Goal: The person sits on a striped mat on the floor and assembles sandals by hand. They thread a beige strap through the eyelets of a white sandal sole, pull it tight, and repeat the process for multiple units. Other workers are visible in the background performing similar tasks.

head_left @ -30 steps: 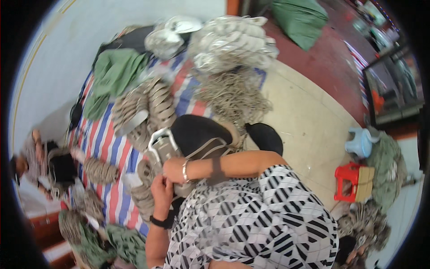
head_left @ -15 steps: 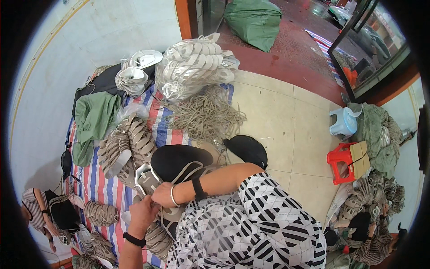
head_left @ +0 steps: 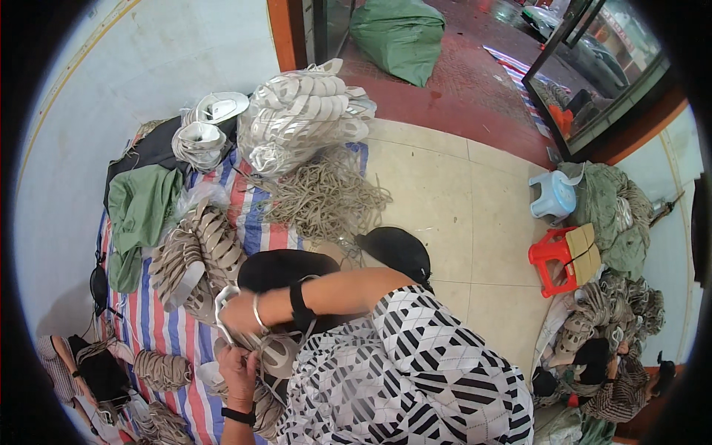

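A beige shoe upper [head_left: 277,356] with a white lined collar lies over my lap, in front of my black-clad knee [head_left: 285,268]. My left hand [head_left: 239,373] grips its edge, fingers closed on the lower side of the collar. Reaching in from the right, my right hand [head_left: 241,314] is at the collar opening and covers much of it. Motion smears its fingers, so what they hold, if anything, does not show. Beyond the upper lies a row of nested beige uppers [head_left: 196,256]. A heap of beige laces [head_left: 326,194] lies ahead of my knees.
A plastic-wrapped bundle of uppers [head_left: 300,115] sits by the doorway, with a green cloth [head_left: 141,215] to its left. A striped sheet [head_left: 167,326] covers the floor at left. A blue stool [head_left: 552,194] and red stool [head_left: 550,259] stand right. Another person's arm [head_left: 74,367] shows lower left.
My right hand has moved left and up over the shoe collar. The beige lace strand loop beside it no longer shows. My left hand stays at the upper, slightly lower; the view has shifted somewhat.
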Available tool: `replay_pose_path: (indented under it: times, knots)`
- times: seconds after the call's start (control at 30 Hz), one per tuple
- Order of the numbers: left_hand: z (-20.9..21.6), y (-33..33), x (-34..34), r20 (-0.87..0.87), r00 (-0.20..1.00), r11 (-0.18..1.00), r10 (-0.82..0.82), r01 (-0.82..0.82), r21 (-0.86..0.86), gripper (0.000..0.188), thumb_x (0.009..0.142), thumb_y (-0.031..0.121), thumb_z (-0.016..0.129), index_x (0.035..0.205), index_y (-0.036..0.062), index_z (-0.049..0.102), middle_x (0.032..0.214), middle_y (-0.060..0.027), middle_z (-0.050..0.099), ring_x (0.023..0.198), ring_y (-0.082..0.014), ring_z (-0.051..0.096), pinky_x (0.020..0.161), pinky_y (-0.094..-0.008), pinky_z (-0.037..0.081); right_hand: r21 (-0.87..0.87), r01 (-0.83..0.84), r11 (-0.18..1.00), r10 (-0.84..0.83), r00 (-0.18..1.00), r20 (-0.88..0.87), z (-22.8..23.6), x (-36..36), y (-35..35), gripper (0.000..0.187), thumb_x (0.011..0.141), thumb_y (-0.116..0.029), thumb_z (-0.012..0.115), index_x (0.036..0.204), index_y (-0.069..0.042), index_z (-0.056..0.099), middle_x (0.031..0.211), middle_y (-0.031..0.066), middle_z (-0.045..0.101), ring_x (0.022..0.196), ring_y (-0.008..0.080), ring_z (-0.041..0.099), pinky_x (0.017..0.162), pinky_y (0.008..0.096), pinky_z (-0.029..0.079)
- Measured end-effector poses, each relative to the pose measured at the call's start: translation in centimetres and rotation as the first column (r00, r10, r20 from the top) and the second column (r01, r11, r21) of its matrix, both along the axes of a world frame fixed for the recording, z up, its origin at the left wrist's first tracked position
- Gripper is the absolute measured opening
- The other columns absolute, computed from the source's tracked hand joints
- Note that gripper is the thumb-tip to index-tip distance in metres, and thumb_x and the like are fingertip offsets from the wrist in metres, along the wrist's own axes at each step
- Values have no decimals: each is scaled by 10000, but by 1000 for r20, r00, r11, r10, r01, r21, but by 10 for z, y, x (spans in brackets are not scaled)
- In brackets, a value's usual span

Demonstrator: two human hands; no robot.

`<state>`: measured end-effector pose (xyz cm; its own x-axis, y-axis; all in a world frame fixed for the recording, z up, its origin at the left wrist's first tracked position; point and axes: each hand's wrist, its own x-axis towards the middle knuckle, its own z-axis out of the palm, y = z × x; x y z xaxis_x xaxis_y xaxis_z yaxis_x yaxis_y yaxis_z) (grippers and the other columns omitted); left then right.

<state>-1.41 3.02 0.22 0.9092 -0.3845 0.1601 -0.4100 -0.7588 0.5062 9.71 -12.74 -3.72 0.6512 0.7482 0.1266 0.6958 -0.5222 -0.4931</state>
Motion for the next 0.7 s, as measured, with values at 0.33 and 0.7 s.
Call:
replay_pose_path:
  times: [0.33,0.7]
  knots:
    - [33,-43,61,-216,962,871,166,-246,-426,281,926,171,501,1147,9,564,998,-125,615,920,-214,586,831,-324,447,331,-35,943,-116,898,425,54,71,-42,129,739,-189,581,692,-85,642,733,123,575,734,301,587,647,417,484]
    - [43,-53,54,-328,919,392,218,-390,-833,218,955,180,532,1022,-5,626,834,-33,648,754,-81,582,711,-226,464,435,420,796,93,626,-774,92,32,-54,329,941,-298,468,871,-7,602,649,37,607,461,92,520,424,222,391]
